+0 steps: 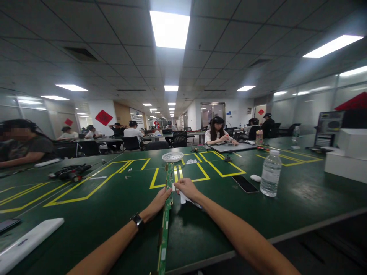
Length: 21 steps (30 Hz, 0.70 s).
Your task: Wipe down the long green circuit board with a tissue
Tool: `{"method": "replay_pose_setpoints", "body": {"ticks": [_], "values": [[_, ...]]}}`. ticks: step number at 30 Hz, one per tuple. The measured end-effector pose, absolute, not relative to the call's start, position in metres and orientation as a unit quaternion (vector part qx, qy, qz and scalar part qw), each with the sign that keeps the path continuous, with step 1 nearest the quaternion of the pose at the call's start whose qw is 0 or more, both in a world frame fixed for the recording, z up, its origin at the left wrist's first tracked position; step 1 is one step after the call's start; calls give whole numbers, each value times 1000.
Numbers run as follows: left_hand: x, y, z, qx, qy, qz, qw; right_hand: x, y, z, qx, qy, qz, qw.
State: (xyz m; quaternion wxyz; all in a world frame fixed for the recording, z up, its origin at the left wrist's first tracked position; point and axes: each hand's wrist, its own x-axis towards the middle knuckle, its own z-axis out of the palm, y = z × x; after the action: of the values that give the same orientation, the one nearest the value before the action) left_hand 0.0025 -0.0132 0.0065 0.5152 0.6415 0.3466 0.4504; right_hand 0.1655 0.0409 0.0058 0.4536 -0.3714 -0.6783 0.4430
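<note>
A long, narrow green circuit board stretches away from me over the green table. My left hand, with a dark watch on the wrist, is closed around the board's left edge near its middle. From the right, my right hand pinches a small white piece against the board's surface; I cannot tell if it is paper or a sticker. Beneath that hand, a crumpled white sheet, like tissue or paper, lies partly hidden. Just beyond the board's far end sits a round white basket.
To the right are a dark phone, a small white case and a water bottle. Yellow tape marks the table. Left lie black gear and a long white object. A person sits opposite.
</note>
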Motion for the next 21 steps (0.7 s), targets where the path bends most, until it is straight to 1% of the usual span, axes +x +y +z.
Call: {"method": "replay_pose_setpoints", "body": {"ticks": [5, 10, 18, 21], "values": [[3, -12, 4, 623, 357, 458, 524, 172, 41, 9, -387, -690, 462, 401], [1, -11, 6, 634, 361, 458, 508, 175, 41, 8, -366, -721, 460, 367], [-2, -15, 12, 669, 349, 444, 484, 179, 36, 14, -337, -751, 450, 346], [-2, -13, 11, 655, 357, 445, 495, 181, 34, 16, -334, -754, 451, 343]]}}
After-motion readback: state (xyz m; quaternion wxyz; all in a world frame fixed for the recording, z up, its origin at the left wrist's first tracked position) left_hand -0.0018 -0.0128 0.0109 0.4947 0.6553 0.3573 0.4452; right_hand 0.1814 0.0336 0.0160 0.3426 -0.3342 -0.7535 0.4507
